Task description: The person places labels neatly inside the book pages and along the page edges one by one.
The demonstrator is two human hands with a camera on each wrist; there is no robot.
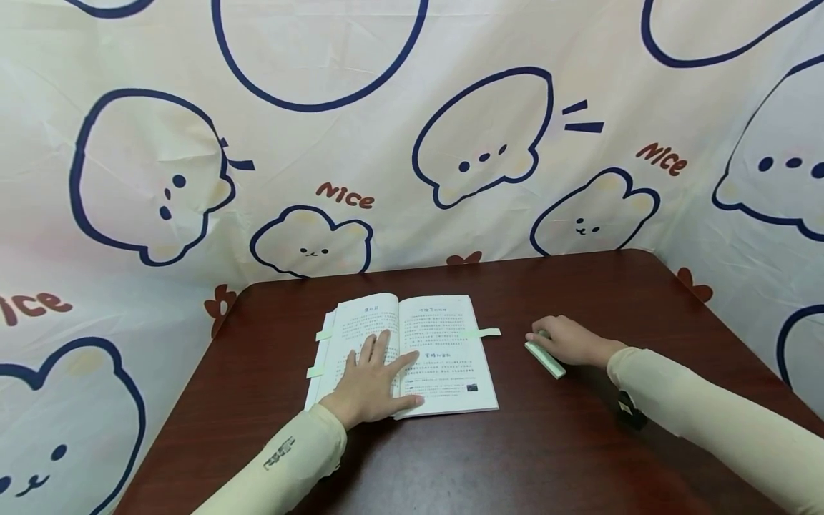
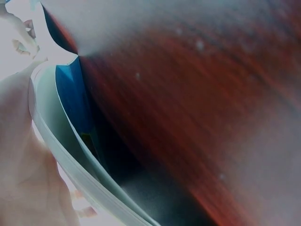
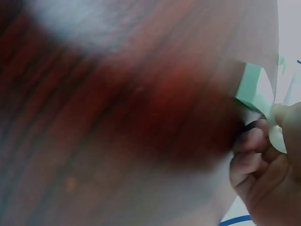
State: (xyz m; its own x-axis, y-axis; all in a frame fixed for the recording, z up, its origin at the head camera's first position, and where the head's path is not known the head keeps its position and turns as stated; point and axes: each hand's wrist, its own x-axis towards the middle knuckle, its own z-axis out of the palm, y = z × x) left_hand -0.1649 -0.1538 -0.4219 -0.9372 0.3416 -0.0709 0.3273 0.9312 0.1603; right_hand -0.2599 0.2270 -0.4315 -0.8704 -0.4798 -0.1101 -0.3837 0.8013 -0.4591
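Observation:
An open book [image 1: 444, 365] with printed pages lies on the dark table. My left hand [image 1: 370, 379] rests on it with fingers spread, mostly over the left page and across the fold. In the left wrist view the book's edge [image 2: 61, 136] bows up off the table beside the hand, showing a blue cover inside. To the right of the book, my right hand [image 1: 566, 342] pinches a narrow pale green pad of sticky notes [image 1: 547, 361] at the tabletop. The right wrist view shows the pad's end [image 3: 251, 87] beyond curled fingers [image 3: 249, 162], with a pale curled piece near the thumb.
Light green sticky tabs stick out of the book, one at the right edge [image 1: 491, 332] and two at the left [image 1: 315, 372]. Behind and beside the brown table [image 1: 463, 465] hangs a cream cloth [image 1: 386, 157] printed with cartoon bears.

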